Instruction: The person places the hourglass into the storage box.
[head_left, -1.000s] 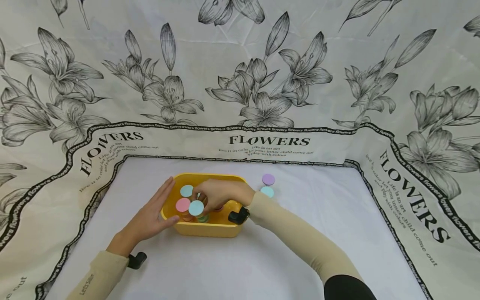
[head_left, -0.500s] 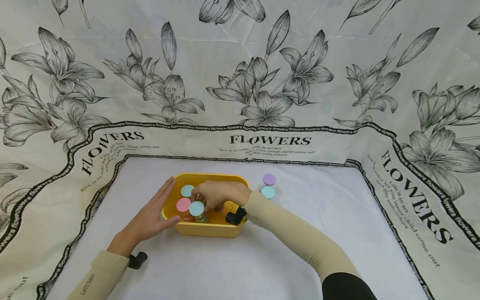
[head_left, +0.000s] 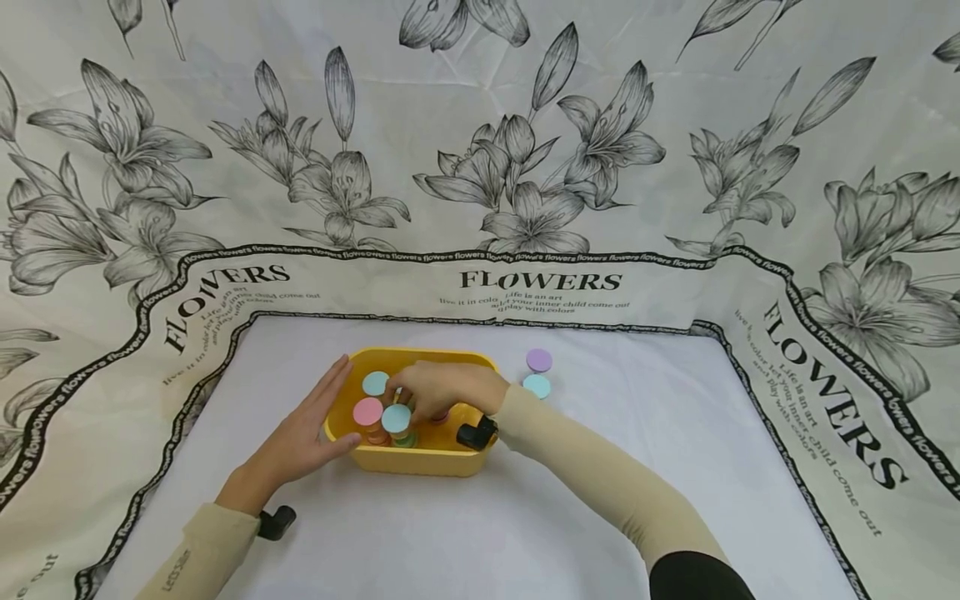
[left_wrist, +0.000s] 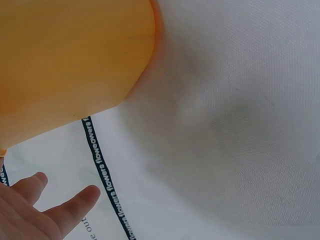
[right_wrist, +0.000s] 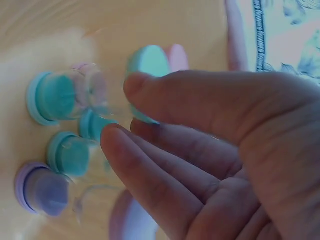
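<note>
Along the left side of a yellow basket (head_left: 420,462), my left hand (head_left: 311,429) lies with straight fingers; the left wrist view shows some of its fingers (left_wrist: 75,207) by the basket wall. Inside the basket, my right hand (head_left: 435,387) has thumb and fingers curled round a sand timer with a teal cap (right_wrist: 147,60), whose body is partly hidden. In the head view a teal-capped timer (head_left: 396,418) stands by that hand, beside a pink-capped timer (head_left: 368,412). Behind is another teal-capped timer (head_left: 376,383). A purple timer (right_wrist: 47,192) shows in the right wrist view.
To the right of the basket, on the white cloth (head_left: 600,467), are a purple-capped timer (head_left: 538,360) and a teal-capped timer (head_left: 537,386). A flower-printed cloth (head_left: 540,208) rises behind and at both sides.
My right hand stays in the basket with only small shifts. The front teal-capped timer has moved slightly to the right. My left hand keeps its place.
</note>
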